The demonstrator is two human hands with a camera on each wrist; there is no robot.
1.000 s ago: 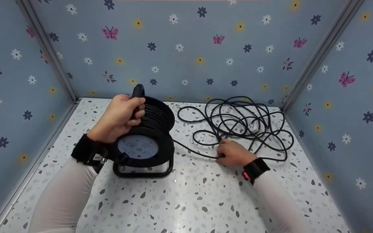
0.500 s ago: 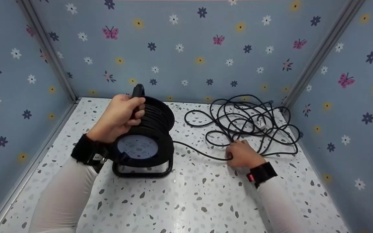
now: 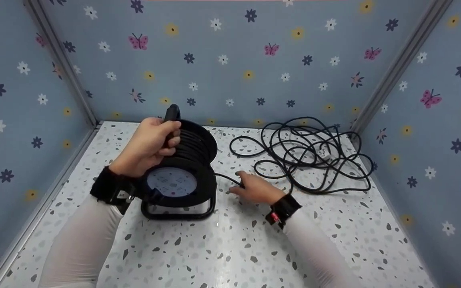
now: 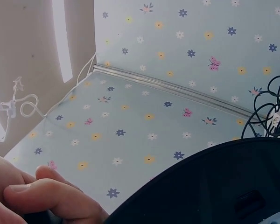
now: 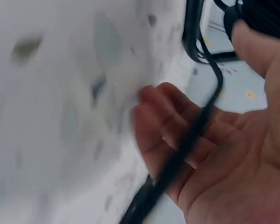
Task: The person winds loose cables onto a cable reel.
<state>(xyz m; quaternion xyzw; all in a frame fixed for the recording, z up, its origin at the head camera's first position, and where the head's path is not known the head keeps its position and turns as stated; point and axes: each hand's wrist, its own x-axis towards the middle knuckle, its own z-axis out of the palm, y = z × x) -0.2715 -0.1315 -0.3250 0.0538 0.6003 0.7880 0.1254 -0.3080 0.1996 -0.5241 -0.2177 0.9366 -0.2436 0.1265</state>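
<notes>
A black cable reel stands on its tube frame, its round grey socket face tilted up toward me. My left hand grips the reel's upright handle. In the left wrist view, curled fingers show beside the dark reel rim. To the right of the reel is my right hand, thumb and fingers spread apart. The black cable runs across its palm without being gripped, blurred in the right wrist view. From the reel, this cable leads past the hand to a loose tangle on the right.
A pale plug lies within the tangled loops. Blue flowered panels rise at the back and on both sides of the speckled white surface. Metal strips run along the corners.
My right hand first moved right, shifting the tangle with it. Then it loosened on the cable and came back left, close to the reel. The left hand stays on the handle.
</notes>
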